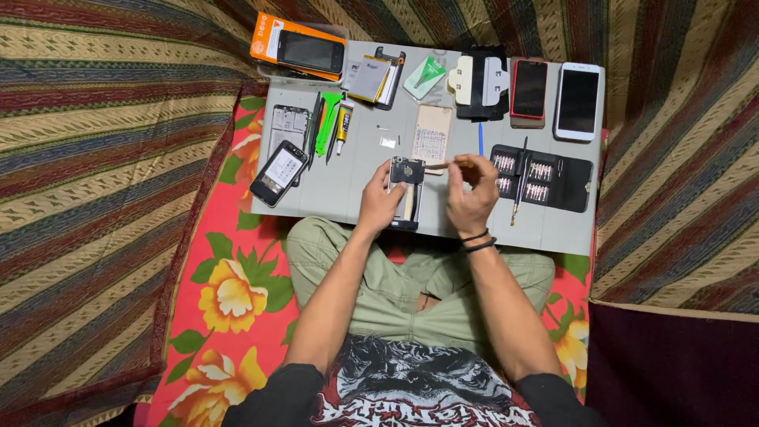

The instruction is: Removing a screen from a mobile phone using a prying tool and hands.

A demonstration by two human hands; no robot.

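Fingers [468,164] of the right hand [471,194] pinch narrow around a thin tool [439,165] whose tip reaches the top of one opened phone [406,192]. The left hand [381,202] clamps that phone's left edge, fingers curled over it, near the front edge of the counter [360,170]. The hands cover much of the phone, so its inner parts are hard to make out.

Just right of the right hand lies one black case of screwdriver bits [541,178], with one screwdriver [519,183] across it. Along the far edge sit two whole phones, one red [529,88] and one white [578,101]. At the left edge are one dark phone [279,172] with a lit screen and one bare phone frame [288,126] partly under it. One orange phone box [300,51] overhangs the far left corner. One glue tube [343,125] lies beside green tools [327,120] whose number I cannot tell.
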